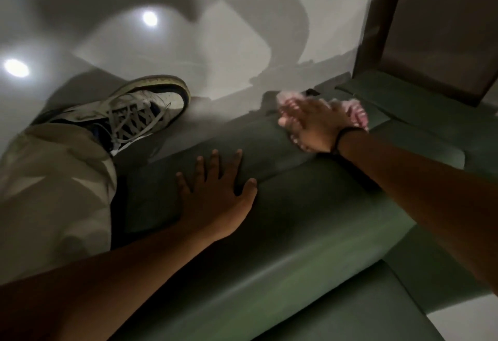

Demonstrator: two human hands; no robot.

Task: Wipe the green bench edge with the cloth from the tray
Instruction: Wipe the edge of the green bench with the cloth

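We see the right hand lying flat on the pink cloth, fingers stretched, pressing it on the far edge of the green bench. The cloth shows blurred on both sides of the palm. A black wristband sits just behind this hand. The left hand rests flat on the bench with spread fingers, apart from the cloth. Beyond its fingertips is a shoe on the floor.

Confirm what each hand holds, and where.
Right hand presses the pink cloth from above onto the green bench; left hand lies flat on it, holding nothing.
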